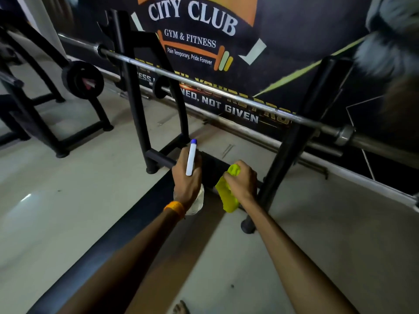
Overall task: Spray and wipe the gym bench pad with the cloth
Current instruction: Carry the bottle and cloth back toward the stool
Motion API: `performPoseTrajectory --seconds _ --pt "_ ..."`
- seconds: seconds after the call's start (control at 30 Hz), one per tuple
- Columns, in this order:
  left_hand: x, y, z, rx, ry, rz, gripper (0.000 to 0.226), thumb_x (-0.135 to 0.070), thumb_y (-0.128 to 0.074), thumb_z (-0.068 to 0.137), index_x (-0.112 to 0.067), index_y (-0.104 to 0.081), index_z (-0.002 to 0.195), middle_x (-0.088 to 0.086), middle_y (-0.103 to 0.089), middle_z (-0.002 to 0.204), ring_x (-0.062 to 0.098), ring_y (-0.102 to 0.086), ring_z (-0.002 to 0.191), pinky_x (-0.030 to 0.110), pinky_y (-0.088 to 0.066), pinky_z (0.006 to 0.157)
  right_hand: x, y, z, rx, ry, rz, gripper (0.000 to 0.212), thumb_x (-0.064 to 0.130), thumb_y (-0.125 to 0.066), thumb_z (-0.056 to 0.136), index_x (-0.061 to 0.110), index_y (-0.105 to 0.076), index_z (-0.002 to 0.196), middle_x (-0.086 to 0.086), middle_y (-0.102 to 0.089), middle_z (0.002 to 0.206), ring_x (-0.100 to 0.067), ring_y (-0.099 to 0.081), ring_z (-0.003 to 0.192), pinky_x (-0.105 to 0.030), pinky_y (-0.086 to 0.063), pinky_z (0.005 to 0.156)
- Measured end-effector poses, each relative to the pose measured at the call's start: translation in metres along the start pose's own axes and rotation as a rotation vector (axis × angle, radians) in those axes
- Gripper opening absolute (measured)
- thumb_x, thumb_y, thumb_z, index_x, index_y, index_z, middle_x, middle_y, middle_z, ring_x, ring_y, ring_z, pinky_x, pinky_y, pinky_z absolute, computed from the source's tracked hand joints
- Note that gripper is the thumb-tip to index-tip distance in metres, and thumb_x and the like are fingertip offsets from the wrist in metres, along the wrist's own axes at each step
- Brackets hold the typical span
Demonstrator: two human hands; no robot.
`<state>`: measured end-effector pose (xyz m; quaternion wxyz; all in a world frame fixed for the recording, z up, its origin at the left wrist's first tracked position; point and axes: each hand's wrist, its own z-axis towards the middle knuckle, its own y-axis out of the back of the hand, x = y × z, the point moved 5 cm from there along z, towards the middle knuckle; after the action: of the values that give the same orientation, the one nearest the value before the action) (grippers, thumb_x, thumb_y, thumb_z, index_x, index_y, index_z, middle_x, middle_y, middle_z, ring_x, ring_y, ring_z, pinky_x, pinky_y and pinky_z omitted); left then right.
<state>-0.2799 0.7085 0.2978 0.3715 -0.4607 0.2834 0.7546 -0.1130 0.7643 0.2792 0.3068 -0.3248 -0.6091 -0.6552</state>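
The black gym bench pad runs from the lower left up toward the rack uprights. Above its far end my left hand grips a clear spray bottle with a white head and blue nozzle tip that points away from me. Just to the right, my right hand is closed around a bunched yellow-green cloth, which hangs down from my fist over the pad's right edge. Both hands hover close together over the head end of the pad. An orange band circles my left wrist.
A steel barbell lies across the black rack uprights just beyond my hands. Another black bench frame with a weight plate stands at the left. A dark wall banner fills the back. Pale tiled floor surrounds the bench.
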Motion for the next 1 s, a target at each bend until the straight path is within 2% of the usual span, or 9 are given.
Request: performPoseTrajectory --seconds 0.1,0.2,0.3,0.4,0.53,0.63,0.77,0.87,1.0 --pt "-0.009 0.002 -0.034 0.012 0.038 -0.018 0.016 0.000 -0.056 0.101 -0.015 -0.060 0.101 0.011 -0.061 0.085 0.004 -0.055 0.075 0.017 -0.047 0.069 -0.025 0.010 -0.031 0.021 -0.060 0.050 0.017 0.031 -0.065 0.066 0.020 -0.052 0.071 0.000 -0.064 0.061 -0.025 -0.067 0.064 -0.036 -0.057 0.061" --pt "-0.017 0.009 -0.065 0.029 0.057 -0.009 0.016 -0.001 -0.058 0.100 -0.016 -0.062 0.102 0.018 -0.063 0.089 0.011 -0.057 0.077 0.027 -0.050 0.069 -0.070 0.005 -0.051 0.056 -0.088 0.103 0.029 0.048 -0.057 0.056 0.028 -0.055 0.077 -0.004 -0.067 0.062 -0.031 -0.071 0.063 -0.049 -0.061 0.059" --pt "-0.023 0.019 -0.093 0.053 0.081 -0.016 0.007 -0.001 -0.059 0.098 -0.007 -0.062 0.099 0.016 -0.062 0.085 0.011 -0.055 0.072 0.034 -0.049 0.065 -0.052 0.033 -0.105 -0.004 -0.109 0.053 0.021 0.035 -0.064 0.066 0.020 -0.051 0.071 0.002 -0.060 0.060 -0.029 -0.067 0.066 -0.035 -0.056 0.058" --pt "-0.029 0.031 -0.118 0.119 0.063 -0.039 0.003 -0.006 -0.059 0.098 -0.009 -0.061 0.099 0.014 -0.061 0.085 0.026 -0.059 0.074 0.041 -0.051 0.065 -0.046 0.050 -0.151 -0.090 -0.125 0.008 0.027 0.013 -0.069 0.077 0.015 -0.044 0.067 0.004 -0.054 0.058 -0.021 -0.056 0.058 -0.016 -0.040 0.047" --pt "-0.043 0.057 -0.153 0.242 0.005 -0.061 0.003 -0.002 -0.058 0.100 -0.003 -0.058 0.097 0.020 -0.058 0.084 0.033 -0.056 0.075 0.040 -0.049 0.065 -0.049 0.054 -0.211 -0.181 -0.175 -0.030 0.022 0.028 -0.066 0.068 0.011 -0.052 0.074 -0.004 -0.065 0.067 -0.031 -0.065 0.071 -0.034 -0.054 0.064" --pt "-0.052 0.078 -0.182 0.312 0.004 -0.083 0.005 0.001 -0.055 0.099 0.000 -0.055 0.094 0.019 -0.052 0.076 0.028 -0.049 0.064 0.042 -0.044 0.059 -0.056 0.052 -0.259 -0.221 -0.235 -0.070 0.026 0.023 -0.072 0.073 0.017 -0.047 0.067 0.003 -0.058 0.064 -0.029 -0.060 0.073 -0.031 -0.043 0.062" --pt "-0.058 0.099 -0.226 0.351 0.037 -0.075 0.009 0.002 -0.053 0.096 -0.002 -0.052 0.088 -0.002 -0.044 0.067 0.010 -0.041 0.058 0.035 -0.038 0.056 -0.073 0.057 -0.326 -0.272 -0.298 -0.101 0.037 0.023 -0.076 0.075 0.021 -0.042 0.063 0.006 -0.049 0.060 -0.027 -0.052 0.068 -0.028 -0.036 0.062" --pt "-0.062 0.105 -0.259 0.389 0.070 -0.083 0.010 -0.004 -0.058 0.100 -0.009 -0.055 0.092 -0.007 -0.048 0.066 0.009 -0.045 0.056 0.028 -0.038 0.054 -0.086 0.067 -0.371 -0.313 -0.333 -0.128 0.033 0.021 -0.074 0.074 0.017 -0.041 0.067 0.002 -0.047 0.059 -0.030 -0.053 0.067 -0.035 -0.044 0.060" --pt "-0.075 0.104 -0.313 0.439 0.088 -0.087 0.010 -0.004 -0.061 0.098 -0.014 -0.061 0.100 0.003 -0.057 0.073 0.012 -0.051 0.060 0.036 -0.047 0.059 -0.107 0.095 -0.422 -0.373 -0.374 -0.119 0.023 0.022 -0.074 0.074 0.012 -0.053 0.076 -0.002 -0.057 0.067 -0.033 -0.061 0.074 -0.039 -0.052 0.068"
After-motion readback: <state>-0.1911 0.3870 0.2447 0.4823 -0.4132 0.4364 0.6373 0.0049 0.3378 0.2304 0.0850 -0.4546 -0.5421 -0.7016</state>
